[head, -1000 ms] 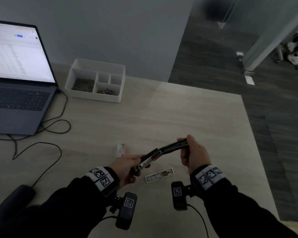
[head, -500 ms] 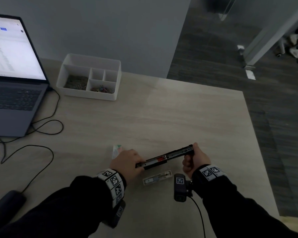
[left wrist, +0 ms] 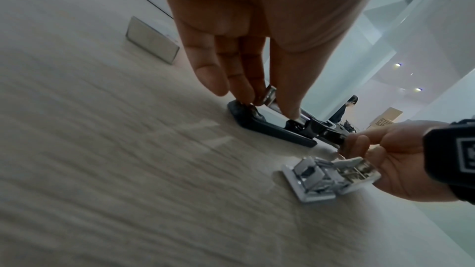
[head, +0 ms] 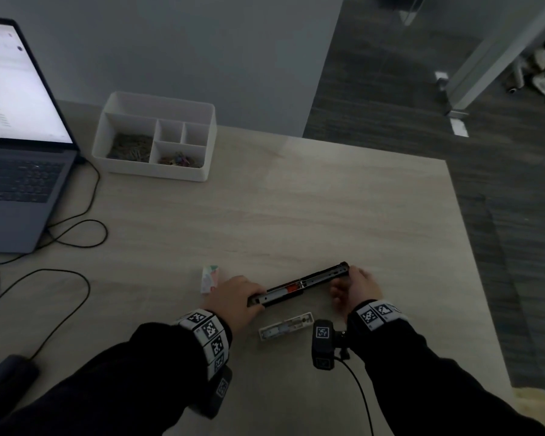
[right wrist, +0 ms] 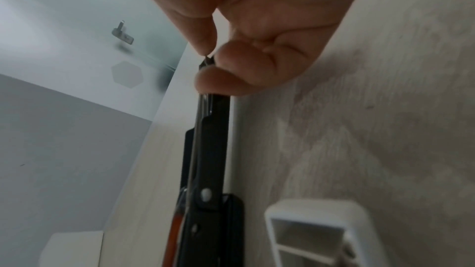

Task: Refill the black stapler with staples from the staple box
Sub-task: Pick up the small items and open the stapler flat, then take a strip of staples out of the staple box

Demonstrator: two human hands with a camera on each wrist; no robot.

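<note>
The long black stapler (head: 299, 286), held up off the desk and bent at its hinge a second ago, has come down and now lies swung out flat along the pale wood-grain table (head: 296, 209), one half in line with the other, a small orange-red part showing near its middle. The left hand (head: 236, 297) presses down on the stapler's near-left end, fingers mostly straight, tips touching the metal there. The right hand (head: 356, 291) pinches the stapler's far-right tip between thumb and curled fingers. Just in front of the stapler, towards the person, lies the open white plastic staple box (head: 286, 326) with silvery staples inside. Just left of the stapler's left end sits a small white card packet (head: 210, 278) with green and pink print. Well behind the stapler stands a white compartmented organiser tray (head: 158, 105) holding clips, and left of that an open grey laptop (head: 16, 184).
</note>
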